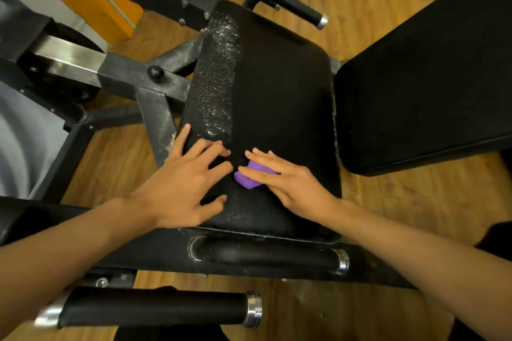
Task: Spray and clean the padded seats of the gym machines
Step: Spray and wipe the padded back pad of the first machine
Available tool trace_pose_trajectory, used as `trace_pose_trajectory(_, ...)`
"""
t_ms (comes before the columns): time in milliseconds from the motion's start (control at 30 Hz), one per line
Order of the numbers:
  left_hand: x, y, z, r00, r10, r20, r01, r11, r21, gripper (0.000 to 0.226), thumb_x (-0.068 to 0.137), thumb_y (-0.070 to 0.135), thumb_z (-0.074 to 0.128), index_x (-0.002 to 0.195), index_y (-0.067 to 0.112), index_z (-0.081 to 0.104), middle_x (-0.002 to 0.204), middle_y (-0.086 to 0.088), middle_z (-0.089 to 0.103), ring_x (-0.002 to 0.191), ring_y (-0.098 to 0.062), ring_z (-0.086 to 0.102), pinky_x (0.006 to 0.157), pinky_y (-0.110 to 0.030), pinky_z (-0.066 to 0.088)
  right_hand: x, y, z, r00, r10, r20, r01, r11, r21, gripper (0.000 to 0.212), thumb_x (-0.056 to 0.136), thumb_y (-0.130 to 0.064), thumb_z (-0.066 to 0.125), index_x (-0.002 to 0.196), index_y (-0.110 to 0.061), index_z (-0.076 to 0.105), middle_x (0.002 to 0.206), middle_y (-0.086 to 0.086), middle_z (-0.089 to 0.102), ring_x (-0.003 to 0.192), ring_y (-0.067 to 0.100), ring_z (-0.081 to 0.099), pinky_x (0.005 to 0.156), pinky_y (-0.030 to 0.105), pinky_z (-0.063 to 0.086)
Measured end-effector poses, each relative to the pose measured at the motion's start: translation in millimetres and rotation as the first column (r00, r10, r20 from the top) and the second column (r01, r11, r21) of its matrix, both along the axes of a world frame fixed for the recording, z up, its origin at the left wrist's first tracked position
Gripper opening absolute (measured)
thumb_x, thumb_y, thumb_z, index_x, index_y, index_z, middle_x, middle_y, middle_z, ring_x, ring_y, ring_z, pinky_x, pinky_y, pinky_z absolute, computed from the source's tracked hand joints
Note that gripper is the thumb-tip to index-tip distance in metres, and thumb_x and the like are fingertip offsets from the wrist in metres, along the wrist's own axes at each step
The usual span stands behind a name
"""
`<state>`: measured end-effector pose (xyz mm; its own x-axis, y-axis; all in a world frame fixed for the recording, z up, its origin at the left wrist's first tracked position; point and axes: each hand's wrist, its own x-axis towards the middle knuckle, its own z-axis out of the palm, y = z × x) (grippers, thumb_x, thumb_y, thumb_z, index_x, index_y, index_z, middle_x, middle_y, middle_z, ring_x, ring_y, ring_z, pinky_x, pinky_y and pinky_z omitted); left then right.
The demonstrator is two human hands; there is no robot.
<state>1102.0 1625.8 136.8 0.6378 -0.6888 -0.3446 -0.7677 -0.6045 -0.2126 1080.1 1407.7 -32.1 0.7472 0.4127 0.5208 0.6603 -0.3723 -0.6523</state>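
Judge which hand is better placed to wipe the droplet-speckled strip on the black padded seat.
Right, probably: the right hand presses the crumpled purple cloth onto the black padded seat, near the droplet-speckled strip. The left hand rests bare, fingers spread.

Head view, steeply downward, close over seat (277,91)
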Motion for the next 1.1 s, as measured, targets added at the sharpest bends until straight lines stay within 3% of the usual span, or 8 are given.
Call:
trace_pose_trajectory(133, -12, 9, 35, 0.994, 0.054, -0.095, -0.054, 0.999, 0.006, 0.062, 0.097, 0.067, 0.028, 0.146, 0.035, 0.049, 0.159, 0.000, 0.031, 0.155, -0.016, 0.011, 0.127, -0.054, 0.006, 3, 0, 2, 0.999, -0.036, 0.006, 0.036, 0.998, -0.049, 0.053, 0.098, -0.005, 0.055, 0.149, -0.017, 0.047, 0.159, 0.007, 0.035, 0.150, 0.019, 0.027, 0.124, 0.038, 0.024)
trace_pose_trajectory(233, -37, 23, 66, 0.979, 0.053, -0.197, -0.056, 0.998, -0.009, 0.064, 0.099, 0.073, 0.020, 0.154, 0.044, 0.034, 0.167, 0.009, 0.010, 0.156, -0.010, -0.012, 0.127, -0.041, -0.005, 3, 3, 14, 0.999, -0.052, -0.010, 0.051, 0.993, -0.102, 0.052, 0.103, -0.026, 0.050, 0.153, -0.019, 0.039, 0.163, 0.004, 0.026, 0.153, 0.016, 0.017, 0.125, 0.033, 0.018)
trace_pose_trajectory(300, -57, 33, 80, 0.968, 0.040, -0.246, -0.042, 0.999, -0.004, 0.064, 0.100, 0.075, 0.021, 0.156, 0.045, 0.031, 0.168, 0.011, 0.007, 0.156, -0.010, -0.014, 0.125, -0.038, -0.008, 12, 5, 22, 0.998, -0.057, 0.002, 0.057, 0.991, -0.118, 0.054, 0.103, -0.035, 0.045, 0.154, -0.023, 0.035, 0.165, 0.004, 0.023, 0.154, 0.018, 0.015, 0.125, 0.032, 0.016)
trace_pose_trajectory(500, -108, 55, 91, 0.963, 0.055, -0.263, -0.046, 0.998, 0.038, 0.067, 0.100, 0.073, 0.030, 0.156, 0.037, 0.036, 0.168, 0.002, 0.020, 0.158, -0.019, -0.001, 0.126, -0.054, 0.001, 39, 11, 4, 0.996, -0.093, 0.014, 0.094, 0.994, -0.056, 0.050, 0.100, -0.015, 0.053, 0.149, -0.022, 0.044, 0.162, 0.008, 0.030, 0.153, 0.027, 0.019, 0.123, 0.048, 0.022)
trace_pose_trajectory(800, -111, 61, 81, 0.977, -0.152, -0.150, 0.155, 0.988, 0.011, 0.061, 0.088, 0.054, 0.066, 0.137, 0.018, 0.060, 0.140, -0.011, 0.056, 0.137, -0.031, 0.048, 0.117, -0.062, 0.029, 2, 20, 13, 0.995, -0.001, -0.103, 0.012, 0.995, 0.098, 0.045, 0.101, -0.012, 0.051, 0.145, -0.012, 0.050, 0.160, 0.011, 0.034, 0.151, 0.025, 0.025, 0.124, 0.050, 0.021)
trace_pose_trajectory(967, -111, 65, 74, 0.972, -0.205, -0.117, 0.195, 0.977, -0.092, 0.051, 0.088, 0.047, 0.068, 0.131, 0.020, 0.064, 0.134, -0.008, 0.061, 0.129, -0.028, 0.055, 0.115, -0.061, 0.033, -31, 3, 13, 0.930, 0.365, 0.046, -0.353, 0.921, -0.163, 0.059, 0.094, -0.006, 0.064, 0.148, -0.024, 0.046, 0.163, 0.006, 0.027, 0.153, 0.020, 0.018, 0.125, 0.040, 0.019)
trace_pose_trajectory(1033, -111, 67, 72, 0.974, -0.200, -0.105, 0.187, 0.975, -0.115, 0.051, 0.086, 0.048, 0.070, 0.129, 0.020, 0.065, 0.132, -0.006, 0.063, 0.128, -0.027, 0.057, 0.115, -0.062, 0.032, -13, 1, 12, 0.899, 0.410, 0.157, -0.353, 0.888, -0.295, 0.074, 0.090, 0.000, 0.068, 0.151, -0.030, 0.039, 0.165, 0.005, 0.022, 0.154, 0.024, 0.014, 0.124, 0.045, 0.022)
trace_pose_trajectory(1100, -109, 68, 70, 0.976, -0.195, -0.098, 0.183, 0.976, -0.119, 0.052, 0.083, 0.048, 0.072, 0.126, 0.020, 0.067, 0.130, -0.006, 0.064, 0.125, -0.027, 0.058, 0.116, -0.062, 0.031, 17, 5, 15, 0.920, 0.337, 0.201, -0.276, 0.919, -0.280, 0.069, 0.092, 0.001, 0.064, 0.150, -0.025, 0.039, 0.163, 0.009, 0.023, 0.153, 0.031, 0.013, 0.125, 0.046, 0.016)
